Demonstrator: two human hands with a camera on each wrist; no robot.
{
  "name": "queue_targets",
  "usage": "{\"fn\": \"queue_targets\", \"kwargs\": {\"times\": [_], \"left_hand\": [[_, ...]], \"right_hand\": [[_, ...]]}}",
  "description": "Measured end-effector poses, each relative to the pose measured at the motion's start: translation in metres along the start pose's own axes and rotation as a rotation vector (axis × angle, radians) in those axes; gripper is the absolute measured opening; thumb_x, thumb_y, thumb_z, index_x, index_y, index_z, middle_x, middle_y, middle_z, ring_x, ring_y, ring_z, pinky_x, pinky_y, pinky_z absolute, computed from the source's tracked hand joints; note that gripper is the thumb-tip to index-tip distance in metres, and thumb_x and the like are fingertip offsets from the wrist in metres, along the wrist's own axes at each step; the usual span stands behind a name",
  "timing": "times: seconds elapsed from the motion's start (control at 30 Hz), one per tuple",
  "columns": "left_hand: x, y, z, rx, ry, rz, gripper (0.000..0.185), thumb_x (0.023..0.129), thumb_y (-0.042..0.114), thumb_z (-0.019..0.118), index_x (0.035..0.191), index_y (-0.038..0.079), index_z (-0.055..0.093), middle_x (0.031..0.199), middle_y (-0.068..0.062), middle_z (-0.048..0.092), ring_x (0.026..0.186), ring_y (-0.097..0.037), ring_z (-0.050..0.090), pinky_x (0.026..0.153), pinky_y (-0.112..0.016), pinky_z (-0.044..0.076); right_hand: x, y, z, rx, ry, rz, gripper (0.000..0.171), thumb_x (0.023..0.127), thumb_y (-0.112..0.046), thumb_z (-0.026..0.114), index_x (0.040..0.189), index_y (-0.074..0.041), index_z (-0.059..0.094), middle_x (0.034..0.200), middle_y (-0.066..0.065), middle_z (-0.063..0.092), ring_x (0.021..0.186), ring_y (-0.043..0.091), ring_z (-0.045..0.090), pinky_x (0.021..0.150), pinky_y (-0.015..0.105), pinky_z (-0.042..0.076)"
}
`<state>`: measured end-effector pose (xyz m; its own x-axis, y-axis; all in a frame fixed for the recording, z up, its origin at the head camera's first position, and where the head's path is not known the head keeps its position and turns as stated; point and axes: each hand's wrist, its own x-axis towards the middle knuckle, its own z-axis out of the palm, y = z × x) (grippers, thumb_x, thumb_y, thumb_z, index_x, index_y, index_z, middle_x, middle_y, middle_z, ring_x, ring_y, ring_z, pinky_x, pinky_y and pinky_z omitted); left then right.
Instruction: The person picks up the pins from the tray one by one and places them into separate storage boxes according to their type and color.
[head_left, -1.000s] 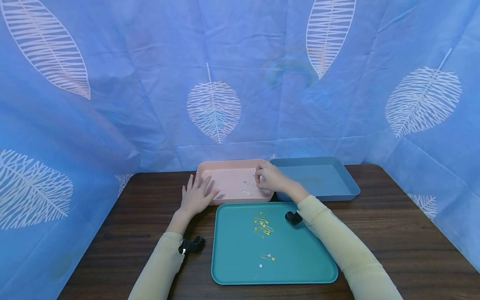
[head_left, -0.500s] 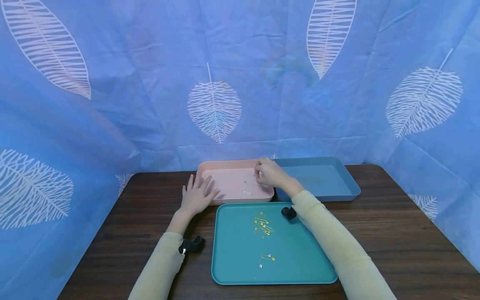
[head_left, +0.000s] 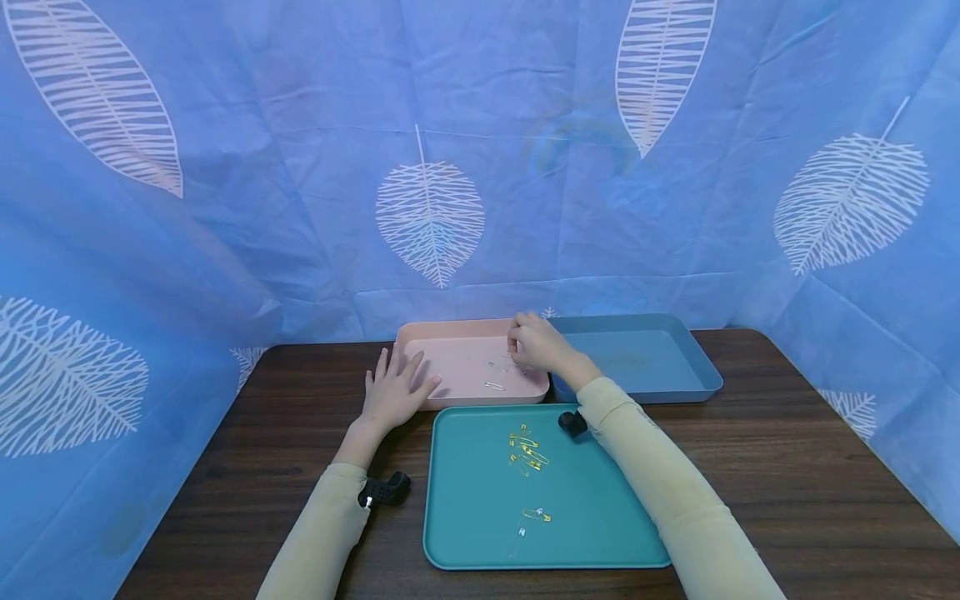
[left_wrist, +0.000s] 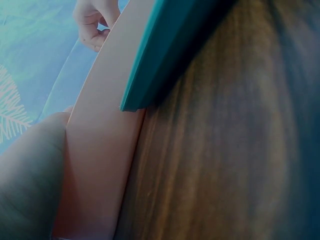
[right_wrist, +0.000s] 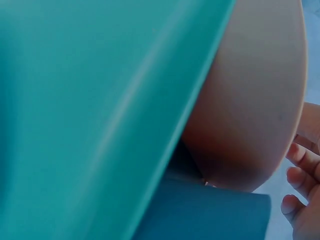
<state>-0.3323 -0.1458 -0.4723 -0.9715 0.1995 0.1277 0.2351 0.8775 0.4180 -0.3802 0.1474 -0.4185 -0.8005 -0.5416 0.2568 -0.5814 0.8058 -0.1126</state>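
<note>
Right hand [head_left: 536,346] sits over the far right part of the shallow pink plastic tray [head_left: 450,331], fingers curled with tips bunched; cannot tell if they pinch anything. Small silver safety pins [head_left: 494,375] lie on the tray floor just beside it. Left hand [head_left: 392,392] lies flat, fingers spread, touching the tray's left front edge. Gold safety pins [head_left: 527,450] lie on the teal tray [head_left: 480,517].

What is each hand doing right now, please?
Left hand: open, fingers resting flat on the pink tray.
Right hand: fingers curled over that tray; whether it holds anything cannot be told.
</note>
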Motion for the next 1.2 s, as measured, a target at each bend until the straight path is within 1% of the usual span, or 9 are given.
{"fn": "queue_targets", "kwargs": {"times": [0.13, 0.37, 0.53, 0.67, 0.9, 1.07, 1.17, 1.2], "left_hand": [[0.000, 0.000, 0.001, -0.001, -0.001, -0.002, 0.074, 0.094, 0.064, 0.044, 0.154, 0.025, 0.029, 0.165, -0.016, 0.005, 0.152, -0.041, -0.001, 0.112, -0.073, 0.008], [0.000, 0.001, 0.001, 0.005, 0.014, -0.001, 0.075, 0.093, 0.065, 0.045, 0.154, 0.024, 0.031, 0.164, -0.017, 0.008, 0.151, -0.042, 0.002, 0.111, -0.073, 0.009], [0.001, 0.002, 0.001, 0.016, 0.026, -0.001, 0.075, 0.093, 0.066, 0.045, 0.153, 0.023, 0.032, 0.164, -0.017, 0.009, 0.151, -0.043, 0.005, 0.111, -0.073, 0.010], [0.001, 0.002, 0.000, 0.000, 0.022, 0.004, 0.074, 0.093, 0.064, 0.046, 0.153, 0.023, 0.032, 0.164, -0.017, 0.008, 0.151, -0.043, 0.003, 0.111, -0.074, 0.009], [0.000, 0.002, -0.002, -0.012, 0.014, 0.006, 0.075, 0.093, 0.064, 0.046, 0.154, 0.022, 0.031, 0.164, -0.018, 0.007, 0.151, -0.043, 0.001, 0.111, -0.074, 0.008], [-0.001, 0.002, -0.002, -0.011, 0.017, 0.010, 0.075, 0.093, 0.063, 0.046, 0.154, 0.022, 0.031, 0.164, -0.018, 0.007, 0.151, -0.044, 0.003, 0.111, -0.074, 0.009], [-0.001, 0.002, -0.001, -0.010, 0.014, 0.009, 0.074, 0.094, 0.063, 0.046, 0.154, 0.022, 0.031, 0.164, -0.018, 0.007, 0.151, -0.044, 0.003, 0.111, -0.074, 0.009], [-0.001, 0.002, -0.001, -0.009, 0.012, 0.008, 0.074, 0.094, 0.063, 0.046, 0.154, 0.022, 0.031, 0.164, -0.018, 0.007, 0.151, -0.044, 0.003, 0.111, -0.074, 0.009]], "right_hand": [[0.000, 0.001, 0.002, 0.001, 0.004, 0.017, 0.019, 0.086, -0.008, 0.065, 0.070, -0.014, 0.058, 0.099, 0.007, 0.057, 0.089, 0.025, 0.046, 0.082, 0.041, 0.041], [-0.002, -0.002, -0.001, -0.006, 0.000, 0.043, 0.019, 0.086, -0.010, 0.066, 0.070, -0.015, 0.057, 0.100, 0.006, 0.057, 0.091, 0.024, 0.046, 0.087, 0.042, 0.040], [-0.007, -0.004, -0.004, -0.002, 0.016, 0.034, 0.019, 0.088, -0.011, 0.065, 0.071, -0.016, 0.056, 0.100, 0.006, 0.056, 0.091, 0.024, 0.045, 0.084, 0.041, 0.039], [-0.011, -0.004, -0.007, -0.005, 0.036, 0.016, 0.019, 0.087, -0.011, 0.066, 0.072, -0.016, 0.056, 0.099, 0.005, 0.055, 0.089, 0.024, 0.044, 0.080, 0.039, 0.039], [-0.021, -0.006, -0.008, 0.005, 0.053, -0.019, 0.018, 0.086, -0.009, 0.066, 0.072, -0.018, 0.058, 0.097, 0.003, 0.054, 0.087, 0.023, 0.044, 0.077, 0.038, 0.038], [-0.030, -0.010, -0.008, 0.021, 0.073, -0.092, 0.017, 0.084, -0.008, 0.068, 0.073, -0.018, 0.059, 0.096, 0.003, 0.052, 0.088, 0.021, 0.044, 0.073, 0.036, 0.035], [-0.037, -0.014, -0.008, 0.018, 0.087, -0.124, 0.018, 0.083, -0.009, 0.069, 0.072, -0.018, 0.058, 0.096, 0.003, 0.052, 0.089, 0.021, 0.045, 0.071, 0.036, 0.037], [-0.039, -0.016, -0.008, 0.012, 0.088, -0.130, 0.019, 0.083, -0.010, 0.070, 0.072, -0.019, 0.058, 0.097, 0.003, 0.052, 0.090, 0.020, 0.045, 0.073, 0.038, 0.040]]}}
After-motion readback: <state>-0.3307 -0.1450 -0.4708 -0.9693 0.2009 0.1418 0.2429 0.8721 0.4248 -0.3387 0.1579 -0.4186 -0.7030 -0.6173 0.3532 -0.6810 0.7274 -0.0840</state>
